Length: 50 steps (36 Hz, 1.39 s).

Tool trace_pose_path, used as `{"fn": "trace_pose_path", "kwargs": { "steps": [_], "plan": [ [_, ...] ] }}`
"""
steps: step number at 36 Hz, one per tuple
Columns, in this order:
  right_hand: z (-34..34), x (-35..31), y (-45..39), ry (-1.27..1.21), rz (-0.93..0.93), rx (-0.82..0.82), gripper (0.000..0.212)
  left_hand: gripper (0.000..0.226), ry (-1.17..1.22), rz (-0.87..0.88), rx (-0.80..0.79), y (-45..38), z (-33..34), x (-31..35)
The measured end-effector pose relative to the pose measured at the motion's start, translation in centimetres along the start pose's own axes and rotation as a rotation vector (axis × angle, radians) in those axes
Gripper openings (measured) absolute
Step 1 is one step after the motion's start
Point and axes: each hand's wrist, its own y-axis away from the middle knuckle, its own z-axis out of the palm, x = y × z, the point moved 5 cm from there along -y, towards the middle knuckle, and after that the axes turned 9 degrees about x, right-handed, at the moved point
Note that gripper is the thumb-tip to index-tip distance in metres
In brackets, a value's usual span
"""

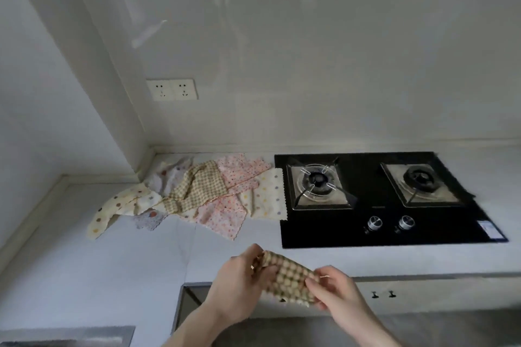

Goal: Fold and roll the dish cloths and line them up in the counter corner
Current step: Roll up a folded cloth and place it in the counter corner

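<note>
**First cloth in hand, the heap untouched**

Nearest the camera, the left hand (242, 282) and right hand (335, 291) hold a checked cloth (286, 276) in the air over the front edge of the counter (118, 262). The fingers of each hand are curled and pinch one end of the cloth, which stretches between them, seemingly doubled over. Judging by this, folding is only starting; nothing is rolled.

Farther back, a loose pile of cloths (197, 194) lies spread near the counter corner, just left of the black gas hob (389, 222), one spotted edge touching it. A second checked cloth, floral ones and spotted ones overlap there, all unfolded. No finished rolls stand in the corner, so nearly the whole job remains. On the wall behind is a double socket (171, 89).
</note>
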Motion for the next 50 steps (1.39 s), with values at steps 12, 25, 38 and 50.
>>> {"fn": "trace_pose_path", "kwargs": {
  "steps": [12,25,38,50],
  "plan": [
    [-12.7,-2.2,4.7,-0.010,-0.110,0.361,0.011,0.025,0.171,0.110,-0.231,-4.3,7.4,11.8],
    [-32.2,1.6,6.1,-0.013,-0.058,0.579,0.011,0.015,0.127,0.279,-0.371,-7.4,21.5,28.9],
    [-54.9,4.6,5.8,0.035,-0.025,0.604,0.004,0.029,0.103,0.205,-0.344,-8.8,38.2,43.4],
    [-65.1,6.2,-0.7,-0.003,0.074,0.631,0.003,0.023,0.073,0.234,-0.384,-16.3,46.4,50.7]
  ]
}}
